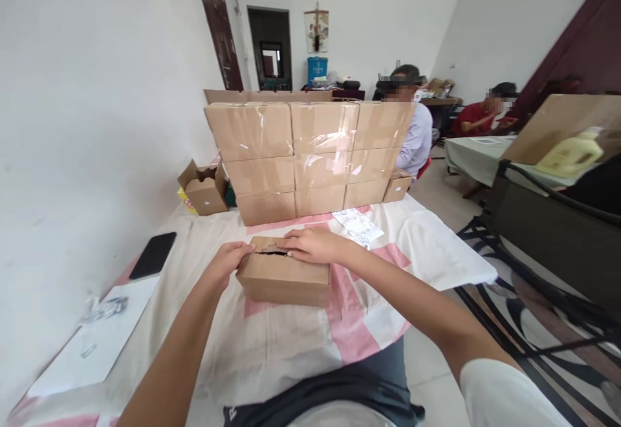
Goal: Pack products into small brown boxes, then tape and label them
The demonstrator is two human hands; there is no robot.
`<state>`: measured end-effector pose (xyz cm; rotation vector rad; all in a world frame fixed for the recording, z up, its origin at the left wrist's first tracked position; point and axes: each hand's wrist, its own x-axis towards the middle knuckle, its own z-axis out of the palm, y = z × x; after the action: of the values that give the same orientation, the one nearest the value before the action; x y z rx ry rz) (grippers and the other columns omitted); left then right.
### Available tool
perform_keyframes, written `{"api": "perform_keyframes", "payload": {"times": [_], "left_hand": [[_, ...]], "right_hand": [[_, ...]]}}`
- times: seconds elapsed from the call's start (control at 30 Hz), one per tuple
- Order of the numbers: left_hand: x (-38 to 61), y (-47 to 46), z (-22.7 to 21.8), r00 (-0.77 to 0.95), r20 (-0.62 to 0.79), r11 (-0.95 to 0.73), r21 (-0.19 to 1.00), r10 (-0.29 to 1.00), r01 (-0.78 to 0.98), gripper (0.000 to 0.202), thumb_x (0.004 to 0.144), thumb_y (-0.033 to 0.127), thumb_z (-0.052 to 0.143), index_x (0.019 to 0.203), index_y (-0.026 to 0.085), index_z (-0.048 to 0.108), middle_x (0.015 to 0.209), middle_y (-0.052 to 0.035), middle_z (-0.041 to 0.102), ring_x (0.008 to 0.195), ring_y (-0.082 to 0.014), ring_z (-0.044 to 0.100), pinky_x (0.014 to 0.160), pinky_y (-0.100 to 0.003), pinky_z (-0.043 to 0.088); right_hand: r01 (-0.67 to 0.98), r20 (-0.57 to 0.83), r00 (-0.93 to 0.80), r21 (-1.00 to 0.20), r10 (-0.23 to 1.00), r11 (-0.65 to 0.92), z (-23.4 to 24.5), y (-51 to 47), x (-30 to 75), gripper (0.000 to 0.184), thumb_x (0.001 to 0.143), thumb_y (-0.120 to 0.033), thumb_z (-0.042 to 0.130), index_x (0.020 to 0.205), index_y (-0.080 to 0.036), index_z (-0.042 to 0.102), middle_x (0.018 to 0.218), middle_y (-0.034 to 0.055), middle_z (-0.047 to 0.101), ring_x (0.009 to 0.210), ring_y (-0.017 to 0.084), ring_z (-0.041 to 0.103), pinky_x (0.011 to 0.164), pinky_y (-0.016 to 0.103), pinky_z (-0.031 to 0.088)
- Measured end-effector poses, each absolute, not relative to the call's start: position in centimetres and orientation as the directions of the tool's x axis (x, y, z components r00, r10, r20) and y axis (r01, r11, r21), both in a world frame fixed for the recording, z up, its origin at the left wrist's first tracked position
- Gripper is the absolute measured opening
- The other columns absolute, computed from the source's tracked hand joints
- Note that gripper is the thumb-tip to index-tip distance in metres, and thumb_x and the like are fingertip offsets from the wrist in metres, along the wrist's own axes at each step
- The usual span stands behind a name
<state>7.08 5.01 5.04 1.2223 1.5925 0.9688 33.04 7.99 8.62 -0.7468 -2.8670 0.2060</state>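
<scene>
A small brown cardboard box [284, 279] lies on the table in front of me, its top flaps nearly closed with a dark gap along the seam. My left hand [228, 260] grips the box's left end, fingers curled over the top edge. My right hand [315, 246] lies flat on the top flap, fingers pressed down on it.
A stack of taped cardboard boxes [310, 155] stands behind, with an open box [204, 189] to its left. A black phone [152, 254], a white sheet with metal clips [104, 310] and a printed slip [358, 225] lie on the cloth-covered table [417, 246]. Two people sit at the back right.
</scene>
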Motion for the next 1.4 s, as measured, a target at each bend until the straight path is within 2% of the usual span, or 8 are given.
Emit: {"api": "perform_keyframes", "payload": {"times": [0.23,0.4,0.53,0.7,0.83,0.9,1.17,1.4], "left_hand": [[5.6,4.9,4.8,0.020,-0.187,0.171,0.933,0.982,0.317,0.056,0.058,0.071,0.074,0.061,0.019,0.052,0.063,0.0013,0.049,0.062,-0.0150,0.043,0.058,-0.026,0.030],[5.9,5.8,3.5,-0.121,-0.096,0.131,0.936,0.988,0.326,0.058,0.055,0.071,0.079,0.065,0.020,0.054,0.061,0.0019,0.048,0.061,-0.0150,0.040,0.056,-0.026,0.026],[6.5,6.1,2.6,-0.199,-0.107,0.157,0.954,0.974,0.256,0.060,0.050,0.067,0.083,0.080,0.021,0.059,0.077,-0.0014,0.060,0.071,-0.0189,0.050,0.058,-0.025,0.031],[6.5,5.8,2.0,-0.193,-0.187,0.219,0.962,0.963,0.164,0.064,0.047,0.063,0.085,0.087,0.023,0.055,0.089,-0.0012,0.064,0.080,-0.0208,0.055,0.061,-0.024,0.033],[6.8,5.7,2.1,-0.223,-0.215,0.247,0.960,0.951,0.130,0.063,0.044,0.057,0.085,0.088,0.024,0.055,0.086,0.0003,0.064,0.076,-0.0194,0.055,0.058,-0.023,0.033],[6.9,5.7,2.3,-0.229,-0.208,0.243,0.960,0.951,0.136,0.059,0.045,0.056,0.084,0.085,0.024,0.055,0.084,0.0004,0.064,0.074,-0.0194,0.055,0.056,-0.023,0.033],[6.8,5.9,2.0,-0.008,-0.340,0.338,0.931,0.940,0.134,0.064,0.050,0.060,0.087,0.091,0.026,0.052,0.081,0.0002,0.068,0.068,-0.0198,0.059,0.052,-0.021,0.037],[9.6,4.9,0.3,0.150,-0.226,0.230,0.973,0.962,-0.006,0.059,0.057,0.058,0.085,0.088,0.024,0.048,0.072,0.0034,0.060,0.062,-0.0178,0.056,0.056,-0.023,0.038]], "right_hand": [[0.549,0.143,-0.789,-0.274,0.598,0.790,8.0,6.4,34.5,0.049,0.109,-0.042,0.038,0.148,-0.018,0.056,0.154,0.0124,0.054,0.131,0.027,0.061,0.100,0.039,0.053],[0.582,0.146,-0.752,-0.310,0.642,0.752,7.6,5.3,35.7,0.059,0.105,-0.050,0.048,0.150,-0.013,0.053,0.159,0.0174,0.046,0.141,0.032,0.052,0.113,0.046,0.046],[0.604,0.174,-0.707,-0.355,0.685,0.713,6.9,3.8,37.4,0.073,0.099,-0.059,0.056,0.152,-0.011,0.050,0.163,0.0198,0.038,0.147,0.036,0.043,0.120,0.049,0.037],[0.577,0.198,-0.602,-0.562,0.774,0.593,4.7,0.9,39.5,0.096,0.085,-0.066,0.072,0.161,-0.022,0.036,0.172,0.0145,0.020,0.157,0.036,0.023,0.127,0.050,0.024],[0.533,0.168,-0.535,-0.693,0.828,0.486,2.2,-1.0,39.5,0.121,0.068,-0.060,0.089,0.165,-0.034,0.022,0.174,0.0107,-0.004,0.160,0.039,0.005,0.126,0.053,0.024],[0.528,0.184,-0.481,-0.720,0.857,0.451,1.3,-1.5,39.1,0.122,0.067,-0.057,0.090,0.165,-0.036,0.019,0.173,0.0109,-0.010,0.160,0.039,0.004,0.125,0.053,0.027],[0.487,0.384,-0.404,-0.678,0.830,0.551,0.0,-2.5,39.7,0.099,0.065,-0.055,0.089,0.152,-0.028,0.048,0.159,0.0149,0.023,0.153,0.036,0.025,0.117,0.044,0.041],[0.485,0.483,-0.340,-0.645,0.807,0.591,-1.0,-5.8,42.3,0.088,0.066,-0.055,0.088,0.144,-0.028,0.057,0.156,0.0144,0.027,0.145,0.036,0.038,0.116,0.045,0.042]]}}
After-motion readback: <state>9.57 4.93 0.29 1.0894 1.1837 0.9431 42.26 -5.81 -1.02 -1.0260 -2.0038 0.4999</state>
